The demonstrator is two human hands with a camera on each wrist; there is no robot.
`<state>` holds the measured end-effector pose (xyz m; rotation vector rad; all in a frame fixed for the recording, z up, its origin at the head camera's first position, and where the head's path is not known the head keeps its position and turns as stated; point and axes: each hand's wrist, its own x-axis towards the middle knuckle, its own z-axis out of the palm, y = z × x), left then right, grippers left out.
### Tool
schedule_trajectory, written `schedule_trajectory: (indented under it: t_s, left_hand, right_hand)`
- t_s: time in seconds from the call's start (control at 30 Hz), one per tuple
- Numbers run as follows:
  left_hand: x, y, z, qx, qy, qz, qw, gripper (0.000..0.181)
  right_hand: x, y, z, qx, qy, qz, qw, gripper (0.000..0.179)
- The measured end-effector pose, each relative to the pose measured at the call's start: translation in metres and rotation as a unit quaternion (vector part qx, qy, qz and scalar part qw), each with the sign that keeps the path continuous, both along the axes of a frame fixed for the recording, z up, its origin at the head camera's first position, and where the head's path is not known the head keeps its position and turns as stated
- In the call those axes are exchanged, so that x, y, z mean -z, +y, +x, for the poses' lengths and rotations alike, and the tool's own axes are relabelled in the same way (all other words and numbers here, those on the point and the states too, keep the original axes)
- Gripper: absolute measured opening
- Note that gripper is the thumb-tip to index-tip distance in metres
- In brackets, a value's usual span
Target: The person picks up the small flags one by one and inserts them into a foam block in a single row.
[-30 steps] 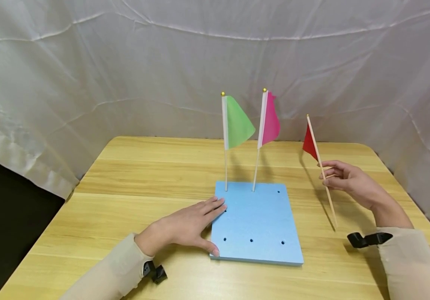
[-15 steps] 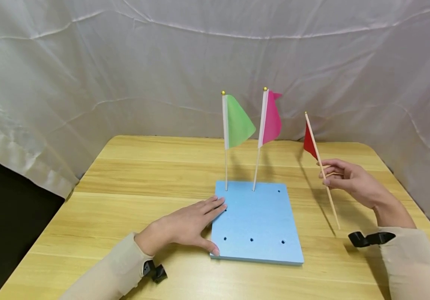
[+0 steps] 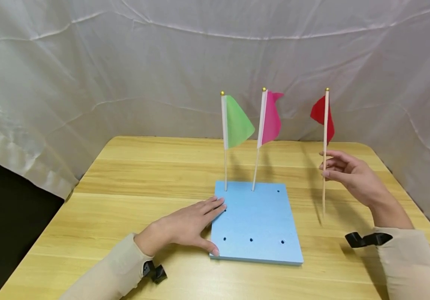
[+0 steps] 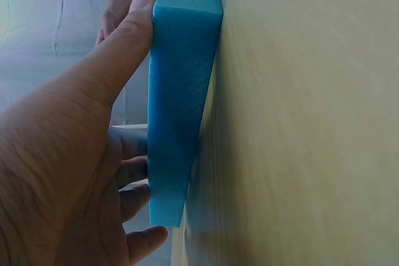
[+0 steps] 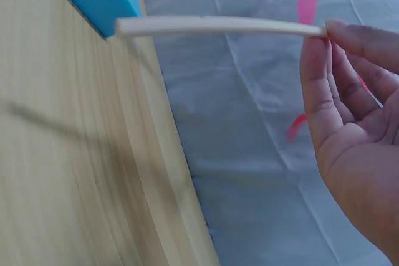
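Observation:
My right hand (image 3: 357, 179) pinches the wooden stick of a red flag (image 3: 320, 111) between thumb and fingers, to the right of a blue foam board (image 3: 256, 216). The stick stands nearly upright, and in the right wrist view its bare lower end (image 5: 162, 26) hangs above the table. My left hand (image 3: 188, 221) lies with straight fingers on the board's left edge; the left wrist view has the thumb (image 4: 124, 38) and fingers touching the board's side (image 4: 177, 104). A green flag (image 3: 237, 123) and a pink flag (image 3: 270, 118) stand in holes along the board's back edge.
The wooden table (image 3: 143, 175) carries the board. More holes show in the board, one at its back right corner (image 3: 278, 191) and several along the front and left. A pale curtain (image 3: 185, 62) hangs behind and beside the table.
The red flag has turned from leaning left to nearly upright, its tip rising and moving right, its lower end shifting left. My right hand has tilted with it; my left hand stays put.

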<state>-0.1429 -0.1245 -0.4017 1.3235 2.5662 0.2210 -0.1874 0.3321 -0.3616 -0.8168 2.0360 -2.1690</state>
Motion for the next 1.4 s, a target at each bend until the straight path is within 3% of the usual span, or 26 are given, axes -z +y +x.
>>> schedule_trajectory:
  t_s: [0.2, 0.4, 0.53, 0.93, 1.2, 1.4]
  left_hand:
    - [0.000, 0.000, -0.001, -0.003, -0.003, 0.000, 1.0000, 0.113]
    - [0.000, 0.000, -0.001, -0.003, -0.008, 0.000, 1.0000, 0.114]
    - [0.001, -0.001, -0.001, -0.002, -0.008, -0.001, 1.0000, 0.114]
    - [-0.002, -0.001, 0.001, -0.007, -0.008, -0.005, 0.9999, 0.113]
    - [-0.001, -0.001, 0.000, -0.004, -0.006, -0.001, 1.0000, 0.113]
    - [-0.001, -0.002, 0.000, -0.006, -0.010, 0.001, 0.9999, 0.113]
  right_hand:
    - [-0.001, -0.011, 0.001, 0.056, 0.019, 0.021, 0.9980, 0.048]
    - [-0.002, -0.025, 0.002, 0.128, 0.032, 0.074, 0.9885, 0.048]
    - [-0.005, -0.036, 0.003, 0.155, 0.038, 0.073, 0.9845, 0.048]
    - [-0.012, -0.068, -0.001, 0.188, 0.061, -0.031, 0.9798, 0.047]
    - [-0.012, -0.080, -0.008, 0.202, 0.084, -0.016, 0.9756, 0.046]
    - [-0.013, -0.090, -0.013, 0.221, 0.100, 0.041, 0.9693, 0.047]
